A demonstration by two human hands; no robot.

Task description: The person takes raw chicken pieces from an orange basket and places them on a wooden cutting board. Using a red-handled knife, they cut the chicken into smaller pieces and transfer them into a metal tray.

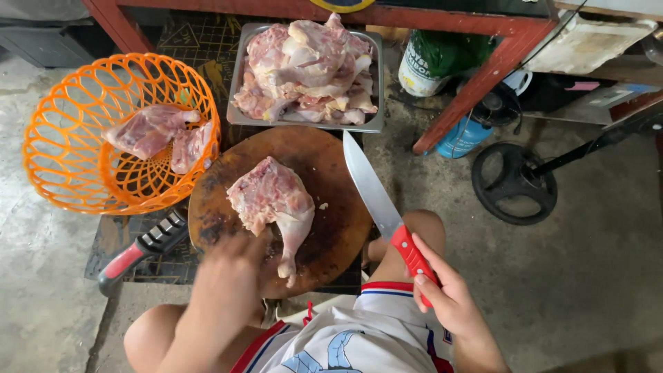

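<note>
— What's crowding the board from up here?

— A steel tray (241, 83) heaped with raw chicken sits just behind it, an orange basket (65, 166) holding two pieces to the left, and a red-handled sharpener (141, 250) beside its lower left edge.

— And the chicken leg (273, 204)?

— Pale pink, skin on, lying mid cutting board (338, 228), drumstick end toward the person.

— The hands?

— The right hand (449, 300) is closed around the knife (378, 200), blade up over the board's right edge. The left hand (228, 276) is blurred at the near rim; I cannot tell its grip. Bare wood stays free to the right.
</note>
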